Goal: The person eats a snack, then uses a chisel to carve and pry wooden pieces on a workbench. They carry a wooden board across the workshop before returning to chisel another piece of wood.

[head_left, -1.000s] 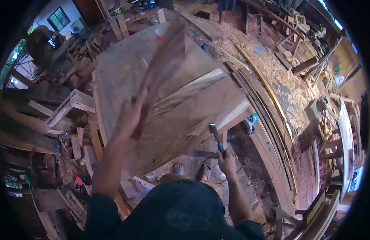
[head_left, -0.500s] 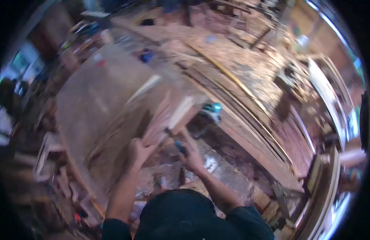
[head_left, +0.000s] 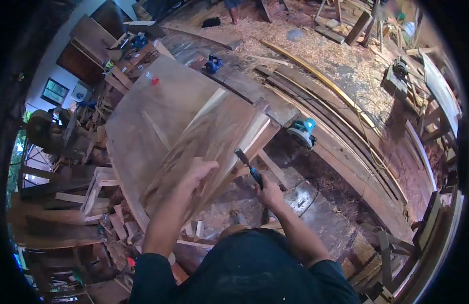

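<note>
My right hand (head_left: pixel 271 192) is wrapped around the dark and teal handle of a chisel (head_left: pixel 248 163). The chisel's flat blade points up and left, close to the near edge of a large wooden slab (head_left: pixel 153 109); whether it touches the wood is unclear. On the slab's near edge lies my left hand (head_left: pixel 200 171), with thumb and fingers apart and no tool in it. Part of its fingers is hidden. Dark streaked grain and a pale band run through the slab near both hands.
Right of the slab's corner stands a teal power tool (head_left: pixel 302 133). A blue tool (head_left: pixel 213 64) sits by the far edge, and a small red-and-clear item (head_left: pixel 152 78) lies on top. Long planks (head_left: pixel 341 167) stretch along the right. Scrap wood (head_left: pixel 100 190) is piled at left.
The view has swung and become sharper, so the slab and both hands appear further up and right. Against the slab, the hands and chisel have shifted only slightly.
</note>
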`<state>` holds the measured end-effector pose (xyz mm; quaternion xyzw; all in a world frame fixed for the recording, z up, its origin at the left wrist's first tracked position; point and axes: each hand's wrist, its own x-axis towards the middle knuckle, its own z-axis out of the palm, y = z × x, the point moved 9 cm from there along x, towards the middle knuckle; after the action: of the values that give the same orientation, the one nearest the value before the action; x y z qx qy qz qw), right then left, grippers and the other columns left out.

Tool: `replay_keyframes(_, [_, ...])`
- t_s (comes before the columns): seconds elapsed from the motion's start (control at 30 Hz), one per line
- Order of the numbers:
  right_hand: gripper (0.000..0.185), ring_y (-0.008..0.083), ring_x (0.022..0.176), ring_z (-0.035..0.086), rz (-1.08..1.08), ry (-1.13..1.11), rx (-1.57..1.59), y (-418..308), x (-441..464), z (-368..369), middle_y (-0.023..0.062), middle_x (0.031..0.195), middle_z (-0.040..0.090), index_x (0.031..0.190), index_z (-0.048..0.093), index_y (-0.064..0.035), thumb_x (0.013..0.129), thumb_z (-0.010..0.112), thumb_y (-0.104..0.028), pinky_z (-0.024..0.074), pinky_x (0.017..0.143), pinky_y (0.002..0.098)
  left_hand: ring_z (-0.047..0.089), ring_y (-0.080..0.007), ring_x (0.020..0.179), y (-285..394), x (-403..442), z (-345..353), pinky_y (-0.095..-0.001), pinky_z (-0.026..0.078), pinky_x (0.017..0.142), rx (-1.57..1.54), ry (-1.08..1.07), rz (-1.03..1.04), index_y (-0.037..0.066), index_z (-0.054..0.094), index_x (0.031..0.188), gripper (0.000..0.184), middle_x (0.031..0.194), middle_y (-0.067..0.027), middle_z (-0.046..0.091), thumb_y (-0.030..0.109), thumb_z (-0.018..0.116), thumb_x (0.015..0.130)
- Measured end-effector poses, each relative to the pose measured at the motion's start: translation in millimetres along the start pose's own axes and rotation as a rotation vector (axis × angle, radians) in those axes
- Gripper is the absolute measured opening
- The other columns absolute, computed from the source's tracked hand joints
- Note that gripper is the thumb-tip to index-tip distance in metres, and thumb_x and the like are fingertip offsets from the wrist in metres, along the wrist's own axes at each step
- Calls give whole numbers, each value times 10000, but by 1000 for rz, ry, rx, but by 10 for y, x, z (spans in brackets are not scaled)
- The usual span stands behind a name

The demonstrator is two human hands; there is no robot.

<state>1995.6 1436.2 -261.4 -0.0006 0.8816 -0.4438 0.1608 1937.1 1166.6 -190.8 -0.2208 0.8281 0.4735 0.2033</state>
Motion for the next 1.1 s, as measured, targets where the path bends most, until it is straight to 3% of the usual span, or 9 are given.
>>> replay_keyframes(0.17, [436, 474, 1038, 639, 49, -36, 15, -87, 60, -3, 297, 1073, 669, 1318, 549, -90, 929, 630, -268, 506, 890, 552, 600, -122, 642, 483, -156, 59, -303, 460, 578, -256, 97, 190, 26, 696, 909, 253, 756, -22, 647, 214, 784, 764])
replay_keyframes(0.3, [375, 442, 1001, 669, -259, 72, 115, -183, 194, -147, 255, 1028, 692, 1282, 575, -46, 944, 629, -199, 522, 880, 476, 593, -110, 654, 681, -22, -334, -294, 460, 577, -200, 155, 100, 54, 676, 898, 231, 737, -2, 619, 226, 783, 787])
replay_keyframes(0.4, [377, 396, 986, 674, -238, 252, 226, -256, 377, -523, 224, 1062, 695, 1304, 565, -50, 951, 621, -171, 511, 883, 459, 605, -114, 672, 517, -13, -567, -293, 471, 588, -167, 230, 132, 58, 678, 899, 219, 745, -5, 622, 218, 781, 790])
replay_keyframes(0.5, [407, 357, 971, 673, 218, 444, 580, -101, 492, -501, 211, 1063, 695, 1315, 547, -28, 949, 633, -183, 503, 882, 436, 620, -117, 684, 463, -60, -641, -295, 487, 606, -199, 290, 214, 48, 684, 941, 244, 767, -14, 645, 206, 785, 784])
replay_keyframes(0.53, [398, 403, 973, 671, 29, 329, 458, -324, 519, -321, 245, 1060, 686, 1300, 540, -36, 956, 611, -223, 505, 855, 468, 625, -118, 690, 473, -94, -650, -296, 493, 614, -211, 310, 237, 43, 687, 961, 260, 776, -18, 655, 202, 788, 782])
replay_keyframes(0.63, [374, 498, 943, 650, -285, -110, 15, -486, 303, 698, 294, 1015, 679, 1261, 538, -41, 957, 594, -252, 508, 801, 528, 661, -165, 821, 526, -101, -642, -331, 526, 730, -189, 358, 213, 21, 666, 1098, 399, 923, -71, 699, 193, 805, 765])
replay_keyframes(0.83, [423, 489, 992, 643, -153, -26, 85, -471, 131, 374, 295, 1028, 677, 1299, 531, -35, 935, 638, -225, 524, 844, 512, 613, -273, 1157, 159, 201, -331, -401, 479, 994, -142, 326, 368, -59, 552, 1313, 711, 1259, -177, 636, 223, 842, 727])
replay_keyframes(0.93, [429, 467, 961, 668, -171, 30, 107, -185, 173, 123, 282, 1001, 687, 1280, 554, -40, 910, 673, -224, 529, 821, 489, 559, -316, 1266, -690, 710, -356, -421, 448, 1060, 45, 606, 274, -89, 521, 1352, 817, 1374, -237, 560, 276, 846, 698])
replay_keyframes(1.1, [433, 419, 874, 706, -66, 87, 34, 106, 18, -191, 263, 921, 697, 1244, 579, -48, 880, 717, -239, 539, 775, 448, 470, -386, 1347, -291, 466, -472, -442, 392, 1129, 444, 475, 259, -90, 515, 1365, 862, 1447, -281, 475, 337, 813, 678])
